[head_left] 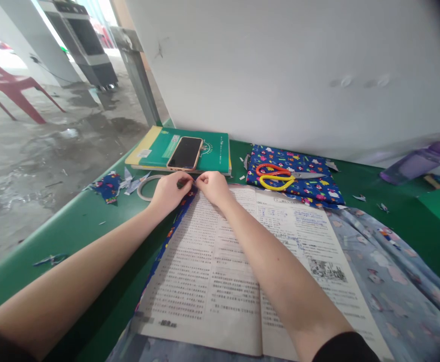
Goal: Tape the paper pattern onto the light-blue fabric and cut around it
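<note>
An open book [235,261] with printed pages lies in front of me. Beneath it spreads a patterned covering sheet [381,276], its greyish underside showing at the right and its blue printed side folded along the book's left edge. At the book's top left corner, my left hand [172,192] is closed in a pinch on the sheet's edge. Touching the same corner from the right, my right hand [213,188] is also pinched on the sheet. The fingers hide the exact fold. A roll of tape [141,190] lies beside my left hand, partly covered by it.
Behind the hands, a phone [185,153] rests on a green book [218,151]. Red-and-yellow-handled scissors [280,178] lie on a blue patterned book [291,156]. A purple bottle [416,163] leans at the right. Scraps [109,187] dot the green table [80,226], which meets a white wall [280,65].
</note>
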A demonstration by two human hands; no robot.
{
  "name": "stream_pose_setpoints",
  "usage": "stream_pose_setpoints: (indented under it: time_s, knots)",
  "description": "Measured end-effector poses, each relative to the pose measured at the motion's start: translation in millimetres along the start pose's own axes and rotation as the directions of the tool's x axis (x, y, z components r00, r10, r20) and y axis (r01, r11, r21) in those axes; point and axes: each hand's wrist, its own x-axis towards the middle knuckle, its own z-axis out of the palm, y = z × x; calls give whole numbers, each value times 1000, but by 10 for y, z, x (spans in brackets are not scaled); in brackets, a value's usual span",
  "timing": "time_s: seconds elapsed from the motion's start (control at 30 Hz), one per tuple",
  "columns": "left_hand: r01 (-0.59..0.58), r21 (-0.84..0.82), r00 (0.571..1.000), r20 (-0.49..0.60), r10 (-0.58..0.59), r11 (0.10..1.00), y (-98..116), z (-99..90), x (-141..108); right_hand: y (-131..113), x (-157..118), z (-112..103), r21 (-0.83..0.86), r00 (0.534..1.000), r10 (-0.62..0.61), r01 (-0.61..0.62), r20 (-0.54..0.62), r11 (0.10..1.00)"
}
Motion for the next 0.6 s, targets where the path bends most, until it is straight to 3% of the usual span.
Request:
stream_pose_setpoints:
  time_s: [0.23,0.4,0.6]
  knots:
    - [2,-16,1000,-2,-2,1000,-3,-2,-2,21,14,21,30,999,19,-18,-39,999]
    - [-27,-74,1000,-17,26,997,-1,-7,-15,15,-13,62,27,997,-35,37,-72,999]
    - [18,-129,999,-44,-24,991,28,-28,-27,-16,-35,63,-31,998,-25,23,-63,999]
